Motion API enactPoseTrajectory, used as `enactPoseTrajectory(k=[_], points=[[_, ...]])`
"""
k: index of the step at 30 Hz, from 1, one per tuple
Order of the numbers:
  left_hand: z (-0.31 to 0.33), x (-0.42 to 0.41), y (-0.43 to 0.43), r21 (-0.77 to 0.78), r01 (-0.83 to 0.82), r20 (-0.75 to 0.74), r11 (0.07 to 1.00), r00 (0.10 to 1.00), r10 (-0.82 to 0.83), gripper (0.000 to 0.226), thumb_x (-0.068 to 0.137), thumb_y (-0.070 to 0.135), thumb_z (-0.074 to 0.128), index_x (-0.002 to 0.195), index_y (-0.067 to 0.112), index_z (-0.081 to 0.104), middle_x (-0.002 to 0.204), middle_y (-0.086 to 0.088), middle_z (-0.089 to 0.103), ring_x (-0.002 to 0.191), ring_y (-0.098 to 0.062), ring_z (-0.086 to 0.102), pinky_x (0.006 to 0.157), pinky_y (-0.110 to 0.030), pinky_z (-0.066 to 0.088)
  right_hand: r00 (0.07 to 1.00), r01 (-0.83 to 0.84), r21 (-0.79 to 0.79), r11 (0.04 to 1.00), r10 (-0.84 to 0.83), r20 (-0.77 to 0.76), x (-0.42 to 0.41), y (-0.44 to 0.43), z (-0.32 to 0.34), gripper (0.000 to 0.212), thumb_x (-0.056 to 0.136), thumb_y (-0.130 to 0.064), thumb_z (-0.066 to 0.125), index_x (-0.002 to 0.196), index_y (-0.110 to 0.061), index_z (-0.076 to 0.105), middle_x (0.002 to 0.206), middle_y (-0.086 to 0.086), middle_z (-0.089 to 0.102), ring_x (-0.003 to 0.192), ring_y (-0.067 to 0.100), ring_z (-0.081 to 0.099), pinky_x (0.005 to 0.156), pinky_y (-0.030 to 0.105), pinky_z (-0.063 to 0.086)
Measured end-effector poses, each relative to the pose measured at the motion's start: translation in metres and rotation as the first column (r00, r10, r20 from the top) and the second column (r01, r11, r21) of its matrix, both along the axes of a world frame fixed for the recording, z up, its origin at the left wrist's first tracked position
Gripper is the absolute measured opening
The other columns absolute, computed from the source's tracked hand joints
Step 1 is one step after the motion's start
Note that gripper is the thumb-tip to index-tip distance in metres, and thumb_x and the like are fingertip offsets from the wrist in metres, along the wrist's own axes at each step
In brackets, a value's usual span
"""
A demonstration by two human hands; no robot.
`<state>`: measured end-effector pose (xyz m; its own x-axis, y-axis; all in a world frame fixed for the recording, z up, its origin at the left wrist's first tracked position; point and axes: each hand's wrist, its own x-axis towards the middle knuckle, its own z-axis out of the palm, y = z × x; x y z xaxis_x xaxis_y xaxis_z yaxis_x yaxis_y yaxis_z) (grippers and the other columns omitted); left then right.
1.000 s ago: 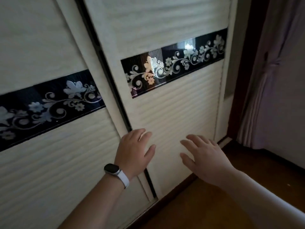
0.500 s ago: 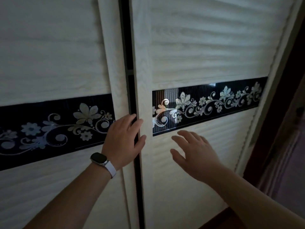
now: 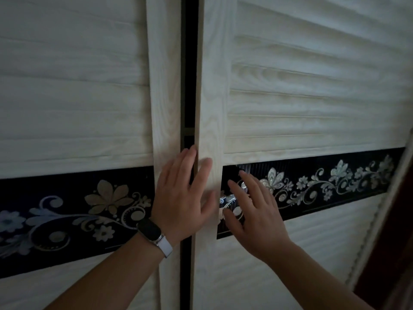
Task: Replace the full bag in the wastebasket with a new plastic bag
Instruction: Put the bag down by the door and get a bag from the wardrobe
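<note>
Left grip (image 3: 182, 198) flat across wardrobe doors (image 3: 212, 104)

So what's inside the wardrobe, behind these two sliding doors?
Only a narrow dark gap between the left door and right door shows; nothing inside is discernible. The panels hide any contents. The left hand touches its edge.

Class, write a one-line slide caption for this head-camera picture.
The left hand at the dark gap between two white doors, the right hand spread over the flowered black band.

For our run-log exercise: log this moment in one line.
left hand: fingertips at door gap | right hand: fingers spread over floral band, right door | wastebasket: not visible
</note>
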<state>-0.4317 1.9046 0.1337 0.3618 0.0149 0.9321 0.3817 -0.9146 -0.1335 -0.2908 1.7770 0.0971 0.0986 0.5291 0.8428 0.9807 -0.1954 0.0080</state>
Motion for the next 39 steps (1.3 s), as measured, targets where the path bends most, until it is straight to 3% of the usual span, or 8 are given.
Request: enactPoseTrajectory(k=[5,10,16,21,28,39], points=[[-0.003,0.019,0.007,0.073,-0.085,0.065,0.994,0.995,0.08,0.063,0.081,0.04,0.062,0.135,0.012,0.044,0.141,-0.03,0.041,0.132,-0.041,0.041,0.11,-0.053,0.03,0.994,-0.031,0.088,0.996,0.021,0.107,0.027,0.026,-0.015,0.06,0.089,-0.046,0.056,0.142,-0.021,0.039,0.152,0.013,0.031,0.142,0.029,0.026,0.111,0.052,0.029],[-0.009,0.035,0.006,0.058,-0.113,0.072,0.992,0.991,0.109,0.067,0.081,0.045,0.057,0.137,0.016,0.037,0.145,-0.026,0.025,0.136,-0.038,0.032,0.112,-0.055,0.022,0.977,-0.071,0.23,0.97,0.021,0.213,0.052,0.046,-0.028,0.064,0.086,-0.048,0.056,0.143,-0.023,0.036,0.152,0.011,0.028,0.144,0.026,0.022,0.115,0.046,0.018],[-0.015,0.065,0.006,0.055,-0.043,0.039,0.998,0.998,0.041,0.069,0.08,0.041,0.06,0.139,0.015,0.034,0.146,-0.028,0.021,0.136,-0.041,0.029,0.11,-0.055,0.029,0.972,-0.1,0.338,0.936,0.019,0.236,0.086,0.058,-0.04,0.066,0.082,-0.046,0.054,0.141,-0.022,0.039,0.15,0.013,0.032,0.143,0.028,0.024,0.114,0.049,0.019],[-0.013,0.101,-0.003,0.059,0.066,0.012,0.996,0.998,-0.067,0.063,0.083,0.036,0.058,0.137,0.014,0.035,0.145,-0.031,0.02,0.137,-0.042,0.028,0.106,-0.054,0.035,0.969,-0.101,0.35,0.931,0.012,0.245,0.125,0.047,-0.042,0.064,0.084,-0.047,0.052,0.141,-0.021,0.04,0.15,0.013,0.032,0.142,0.03,0.026,0.113,0.051,0.022],[-0.012,0.164,-0.026,0.061,0.06,0.021,0.996,0.998,-0.061,0.06,0.081,0.037,0.056,0.134,0.013,0.038,0.145,-0.032,0.024,0.126,-0.045,0.043,0.095,-0.055,0.04,0.97,-0.108,0.368,0.924,0.016,0.243,0.188,0.025,-0.041,0.064,0.083,-0.047,0.05,0.14,-0.021,0.041,0.15,0.012,0.033,0.141,0.03,0.029,0.111,0.052,0.025],[-0.009,0.25,-0.061,0.059,0.058,0.021,0.997,0.998,-0.059,0.059,0.079,0.035,0.058,0.132,0.013,0.043,0.143,-0.033,0.028,0.122,-0.044,0.047,0.097,-0.048,0.04,0.965,-0.094,0.382,0.919,-0.01,0.263,0.277,-0.008,-0.041,0.064,0.083,-0.046,0.049,0.14,-0.019,0.041,0.149,0.013,0.032,0.141,0.031,0.027,0.111,0.053,0.024]])
